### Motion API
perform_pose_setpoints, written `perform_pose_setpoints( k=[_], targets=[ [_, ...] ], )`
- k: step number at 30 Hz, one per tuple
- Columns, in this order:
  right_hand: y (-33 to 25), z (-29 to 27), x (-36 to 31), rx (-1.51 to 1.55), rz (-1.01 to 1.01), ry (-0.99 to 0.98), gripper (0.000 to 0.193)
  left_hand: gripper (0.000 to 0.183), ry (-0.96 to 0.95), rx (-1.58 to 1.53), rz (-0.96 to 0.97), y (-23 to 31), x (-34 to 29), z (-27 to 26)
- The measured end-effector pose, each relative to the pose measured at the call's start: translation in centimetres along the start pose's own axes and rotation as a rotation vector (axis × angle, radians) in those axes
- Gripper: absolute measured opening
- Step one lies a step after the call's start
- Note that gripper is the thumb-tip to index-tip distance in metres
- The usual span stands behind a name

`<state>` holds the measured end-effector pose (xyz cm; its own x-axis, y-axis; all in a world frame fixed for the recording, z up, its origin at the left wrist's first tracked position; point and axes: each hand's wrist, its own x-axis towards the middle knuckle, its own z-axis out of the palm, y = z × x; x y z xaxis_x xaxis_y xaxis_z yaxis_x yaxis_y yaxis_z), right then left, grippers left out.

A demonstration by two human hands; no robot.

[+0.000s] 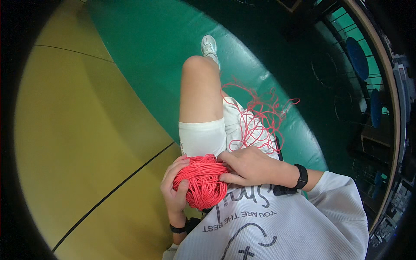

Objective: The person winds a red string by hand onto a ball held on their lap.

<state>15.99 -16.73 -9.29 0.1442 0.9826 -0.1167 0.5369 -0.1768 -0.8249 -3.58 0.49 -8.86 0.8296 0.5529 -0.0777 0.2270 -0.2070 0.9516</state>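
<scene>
A thick ball of red cord (pixel 201 184) rests against my lap, close to my shirt. My left hand (pixel 174 185) is wrapped round its left side, with the thumb pressed on the front. At the ball's right edge, the curled fingers of my right hand (pixel 249 167) close on the red cord; the exact strand between them is hidden. A loose tangle of the same cord (pixel 260 123) spreads over my right thigh and beyond it, with loops hanging past the white shorts (pixel 201 136).
The floor is yellow (pixel 99 143) on the left and green (pixel 143 65) ahead, with a dark line across the yellow. My bare leg (pixel 201 93) stretches forward to a white shoe (pixel 209 44). Blue round seats (pixel 357 56) stand at the far right by a curved edge (pixel 396 117).
</scene>
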Motion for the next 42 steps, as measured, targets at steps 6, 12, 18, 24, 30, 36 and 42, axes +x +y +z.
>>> perform_pose_setpoints(
  k=[6, 12, 18, 24, 30, 36, 42],
  targets=[
    [0.3, 0.6, 0.3, 0.044, -0.169, 0.126, 0.045, 0.05, 0.202, -0.082, 0.014, -2.5, -2.5, 1.5],
    [-0.9, -1.1, 1.4, 0.044, -0.246, 0.185, 0.035, 0.055, 0.422, -0.313, -0.03, -1.9, -3.2, 4.9],
    [-2.2, -3.0, 1.9, -0.03, -0.426, 0.215, 0.027, 0.041, 0.293, -0.603, 0.024, -1.8, -4.4, 4.7],
    [-3.0, -2.0, 2.6, -0.047, -0.429, 0.135, 0.03, 0.05, -0.138, 0.016, 0.009, 4.4, 0.5, 1.0],
    [-1.4, -3.1, 2.0, 0.061, -0.206, 0.0, 0.051, 0.048, -0.352, 0.158, 0.056, 4.1, 1.5, 1.0],
    [1.3, -5.7, 0.6, -0.335, -0.281, 0.268, 0.054, 0.043, -0.252, 0.083, 0.109, 2.9, 0.1, 0.1],
    [2.7, -5.2, -0.5, -0.167, -0.149, 0.329, 0.038, 0.036, -0.235, 0.204, 0.196, 4.6, 1.0, 1.1]
  ],
)
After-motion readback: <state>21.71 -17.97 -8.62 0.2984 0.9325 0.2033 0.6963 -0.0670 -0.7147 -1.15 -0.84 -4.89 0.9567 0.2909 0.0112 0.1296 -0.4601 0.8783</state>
